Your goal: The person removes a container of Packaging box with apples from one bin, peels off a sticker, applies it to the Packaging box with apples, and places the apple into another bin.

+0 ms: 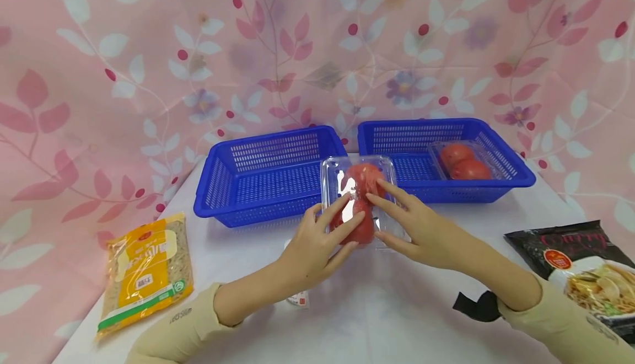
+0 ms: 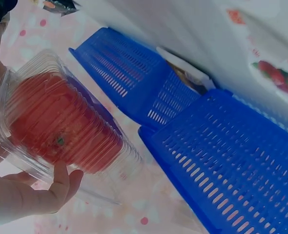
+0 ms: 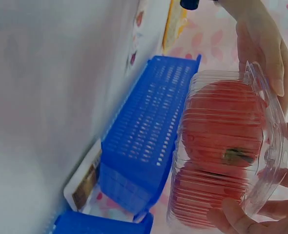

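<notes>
Both hands hold a clear plastic box [image 1: 342, 179] with two red tomatoes [image 1: 366, 176] inside. My left hand [image 1: 312, 248] has its fingers spread over the near left of the lid, while my right hand [image 1: 429, 234] spreads its fingers over the right side. From the right wrist view, the box [image 3: 217, 146] is raised and tilted, its ribbed side showing, with a thumb of the left hand [image 3: 261, 58] against its edge. In the left wrist view, left-hand fingers [image 2: 61, 187] curl against the box's side. The box overlaps the inner corners of both baskets in the head view.
A blue basket [image 1: 278, 185] stands behind on the left, another blue basket [image 1: 404, 168] on the right with a second box of tomatoes [image 1: 471, 171]. A yellow food bag [image 1: 144, 270] lies left. At right lie a black noodle bag [image 1: 590, 265] and a black strap [image 1: 478, 306].
</notes>
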`<state>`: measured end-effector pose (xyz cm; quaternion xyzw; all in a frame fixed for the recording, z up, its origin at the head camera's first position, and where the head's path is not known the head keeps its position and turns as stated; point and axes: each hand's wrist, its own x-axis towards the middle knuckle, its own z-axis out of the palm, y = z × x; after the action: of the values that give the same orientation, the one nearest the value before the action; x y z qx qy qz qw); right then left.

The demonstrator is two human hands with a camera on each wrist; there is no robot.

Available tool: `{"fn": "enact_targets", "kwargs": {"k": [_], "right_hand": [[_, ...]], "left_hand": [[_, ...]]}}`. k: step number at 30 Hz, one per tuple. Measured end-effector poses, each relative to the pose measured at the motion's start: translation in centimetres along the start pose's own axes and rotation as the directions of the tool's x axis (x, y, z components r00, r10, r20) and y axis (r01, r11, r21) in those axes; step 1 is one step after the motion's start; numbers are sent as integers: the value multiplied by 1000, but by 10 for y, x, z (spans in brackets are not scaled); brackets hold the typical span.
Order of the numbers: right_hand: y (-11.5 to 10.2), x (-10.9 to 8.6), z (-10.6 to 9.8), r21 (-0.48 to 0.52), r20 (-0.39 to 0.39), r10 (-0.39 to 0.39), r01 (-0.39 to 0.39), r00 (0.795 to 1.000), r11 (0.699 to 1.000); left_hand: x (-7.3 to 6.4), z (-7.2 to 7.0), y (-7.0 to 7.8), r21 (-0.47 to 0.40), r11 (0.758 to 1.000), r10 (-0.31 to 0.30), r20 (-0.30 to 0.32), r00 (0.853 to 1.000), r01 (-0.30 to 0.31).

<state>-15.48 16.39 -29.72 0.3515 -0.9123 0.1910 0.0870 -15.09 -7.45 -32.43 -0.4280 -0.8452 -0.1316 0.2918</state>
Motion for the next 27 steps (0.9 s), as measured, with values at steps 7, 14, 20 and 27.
{"fn": "enact_targets", "kwargs": {"k": [7, 14, 20, 27], "right_hand": [[-3, -8, 13, 21, 25, -37, 37, 999, 999], [-7, -18, 21, 54, 62, -3, 0, 998, 999], [-7, -22, 30, 77, 118, 22, -31, 993, 997], [-2, -27, 42, 97, 159, 3, -19, 987, 995]], "left_hand": [[-18, 4, 6, 7, 1000, -13, 29, 999, 13], [-30, 5, 14, -28, 999, -27, 74, 997, 29], [-38, 12, 16, -35, 999, -31, 132, 991, 36], [-46, 18, 20, -29, 999, -18, 200, 980, 24]]}}
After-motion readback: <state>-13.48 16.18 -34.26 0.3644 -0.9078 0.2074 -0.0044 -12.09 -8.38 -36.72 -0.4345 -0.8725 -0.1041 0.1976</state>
